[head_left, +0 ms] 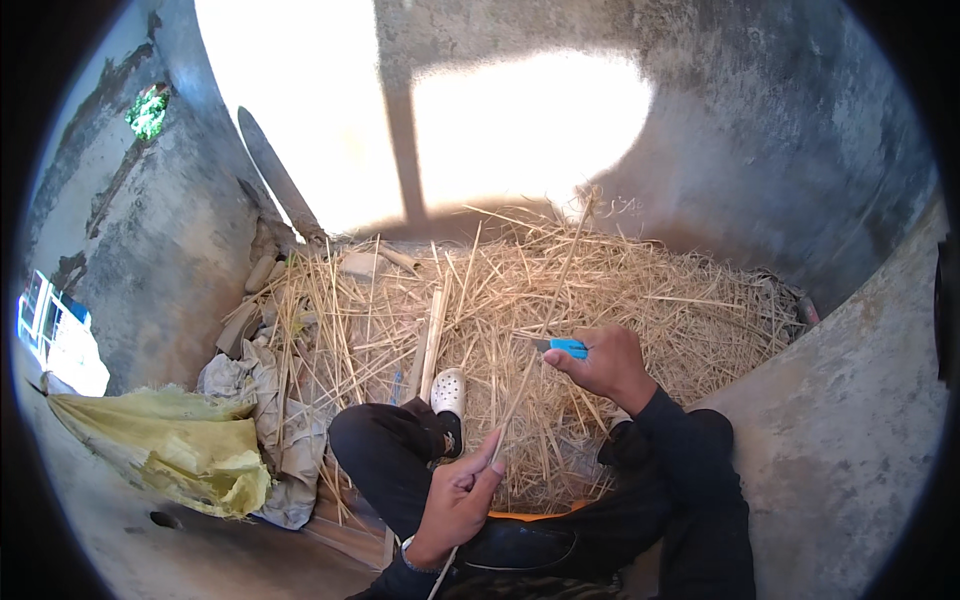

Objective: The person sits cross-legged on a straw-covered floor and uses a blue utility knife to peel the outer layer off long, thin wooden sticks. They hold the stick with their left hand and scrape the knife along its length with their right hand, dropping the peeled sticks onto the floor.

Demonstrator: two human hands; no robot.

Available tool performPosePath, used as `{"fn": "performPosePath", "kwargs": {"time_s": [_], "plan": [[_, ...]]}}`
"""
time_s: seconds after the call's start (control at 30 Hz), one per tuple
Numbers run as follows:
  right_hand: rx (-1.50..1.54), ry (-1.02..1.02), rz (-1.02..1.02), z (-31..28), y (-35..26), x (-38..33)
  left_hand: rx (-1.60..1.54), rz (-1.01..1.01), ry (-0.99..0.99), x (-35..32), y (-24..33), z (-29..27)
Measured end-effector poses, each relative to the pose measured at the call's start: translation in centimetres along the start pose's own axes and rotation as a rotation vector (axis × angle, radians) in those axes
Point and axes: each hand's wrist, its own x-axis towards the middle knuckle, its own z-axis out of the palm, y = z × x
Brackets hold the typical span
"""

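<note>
The knife (562, 347) in the right hand (603, 364) shows only a blue handle end and a short grey blade; the rest sits inside the closed fingers. The long straw stalk (545, 300) pinched by the left hand (455, 500) passes behind that hand, and its lower end is cut off by the bottom edge. One white shoe (448, 392) shows; the other foot is buried in the straw pile (620, 290). Sunlight washes out the wall (520, 130) above. Both forearms are cropped below.
</note>
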Motion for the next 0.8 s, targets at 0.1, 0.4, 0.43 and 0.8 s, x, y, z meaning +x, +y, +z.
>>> {"fn": "performPosePath", "kwargs": {"time_s": [0.1, 0.4, 0.43, 0.8], "plan": [[0.033, -0.027, -0.175, 0.6, -1.9, -2.7, 0.018, 0.031, -0.008, 0.4, 0.0, 0.1], [-0.025, 0.102, -0.254, 0.9, -0.5, -1.4, 0.017, 0.065, -0.029, 0.5, -0.4, 0.2], [-0.047, 0.124, -0.183, 0.7, 0.2, -1.0, 0.035, 0.06, -0.037, 0.4, -0.3, 0.3], [0.012, 0.093, -0.164, 0.7, -0.4, -2.2, 0.03, 0.052, -0.077, 0.1, -0.8, 0.3]]}}
